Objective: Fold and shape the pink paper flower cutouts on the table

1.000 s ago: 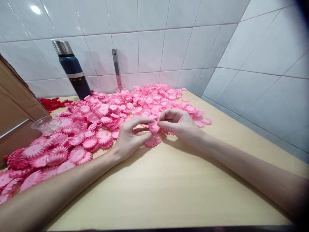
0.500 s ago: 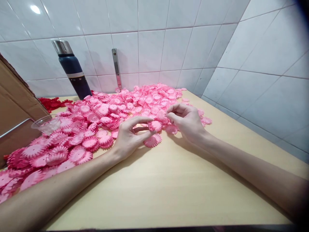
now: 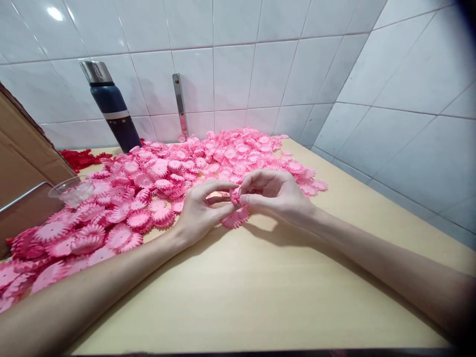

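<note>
Between the fingertips of my two hands is a pink scalloped paper flower piece (image 3: 235, 195), partly hidden by the fingers. My left hand (image 3: 203, 206) pinches it from the left, thumb below and fingers above. From the right, my right hand (image 3: 277, 193) closes thumb and forefinger on its edge. Just beneath, another pink flower disc (image 3: 235, 218) lies on the table. Behind both hands spreads a large heap of similar pink flower discs (image 3: 159, 168), many with a small centre hole.
A dark blue bottle (image 3: 113, 111) with a metal cap stands by the tiled wall (image 3: 234, 74). At left are a cardboard box (image 3: 29, 148), a clear plastic cup (image 3: 72, 191) and red pieces (image 3: 84, 158). A metal bracket (image 3: 179, 101) is on the wall.
My right hand has moved left from over the heap's edge to meet my left hand at the pink flower piece. The left hand has hardly moved.
</note>
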`<state>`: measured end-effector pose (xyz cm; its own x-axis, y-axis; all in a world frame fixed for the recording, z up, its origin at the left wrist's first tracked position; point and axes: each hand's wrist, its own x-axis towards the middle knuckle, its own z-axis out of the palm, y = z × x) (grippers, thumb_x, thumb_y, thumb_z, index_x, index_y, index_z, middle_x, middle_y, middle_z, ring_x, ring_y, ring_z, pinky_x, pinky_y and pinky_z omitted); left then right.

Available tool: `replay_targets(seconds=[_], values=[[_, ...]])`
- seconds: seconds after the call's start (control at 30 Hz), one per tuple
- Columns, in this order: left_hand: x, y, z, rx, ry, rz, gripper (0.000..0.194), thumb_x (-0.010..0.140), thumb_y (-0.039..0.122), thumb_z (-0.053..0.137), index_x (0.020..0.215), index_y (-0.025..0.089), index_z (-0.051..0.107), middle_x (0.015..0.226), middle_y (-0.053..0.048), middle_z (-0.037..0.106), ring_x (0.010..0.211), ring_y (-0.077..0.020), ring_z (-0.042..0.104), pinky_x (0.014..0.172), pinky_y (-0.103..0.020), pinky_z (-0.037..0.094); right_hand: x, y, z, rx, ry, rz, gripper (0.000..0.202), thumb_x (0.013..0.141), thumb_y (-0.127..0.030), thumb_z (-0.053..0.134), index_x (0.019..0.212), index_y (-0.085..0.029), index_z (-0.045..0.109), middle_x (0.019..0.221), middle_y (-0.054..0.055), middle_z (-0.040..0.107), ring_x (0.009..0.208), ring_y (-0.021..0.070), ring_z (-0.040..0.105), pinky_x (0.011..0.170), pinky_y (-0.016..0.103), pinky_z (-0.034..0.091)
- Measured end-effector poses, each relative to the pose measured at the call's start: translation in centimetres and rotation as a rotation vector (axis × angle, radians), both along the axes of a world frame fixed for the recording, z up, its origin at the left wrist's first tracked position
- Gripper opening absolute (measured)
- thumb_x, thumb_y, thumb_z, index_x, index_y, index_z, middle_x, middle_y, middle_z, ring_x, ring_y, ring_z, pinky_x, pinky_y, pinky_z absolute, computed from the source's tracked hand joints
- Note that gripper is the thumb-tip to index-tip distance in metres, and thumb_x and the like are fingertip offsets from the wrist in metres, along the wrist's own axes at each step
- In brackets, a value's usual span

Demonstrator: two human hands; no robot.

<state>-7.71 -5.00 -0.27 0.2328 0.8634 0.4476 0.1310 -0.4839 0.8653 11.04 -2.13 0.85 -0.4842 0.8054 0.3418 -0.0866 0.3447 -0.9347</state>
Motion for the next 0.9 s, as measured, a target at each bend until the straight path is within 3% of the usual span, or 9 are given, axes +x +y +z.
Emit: replay_targets(seconds=[0.6, 0.9], values=[[0.0, 0.0, 0.0, 0.0, -0.009, -0.007, 0.028, 0.074, 0.018, 0.071, 0.102, 0.017, 0.069, 0.103, -0.007, 0.069, 0.094, -0.0198, 0.068, 0.089, -0.038, 0.058, 0.0, -0.1, -0.1, -0.057, 0.007, -0.025, 0.019, 0.073, -0.031, 0.076, 0.082, -0.018, 0.065, 0.079, 0.005, 0.069, 0.069, 0.0184, 0.067, 0.058, 0.032, 0.057], [0.1, -0.1, 0.0, 0.033, -0.021, 0.024, 0.025, 0.073, 0.02, 0.073, 0.097, 0.018, 0.07, 0.101, -0.006, 0.069, 0.096, -0.019, 0.066, 0.088, -0.035, 0.058, 0.0, 1.0, -0.6, 0.01, 0.004, -0.262, 0.014, 0.068, -0.023, 0.075, 0.075, -0.018, 0.063, 0.072, 0.001, 0.065, 0.06, 0.0124, 0.06, 0.051, 0.025, 0.049]])
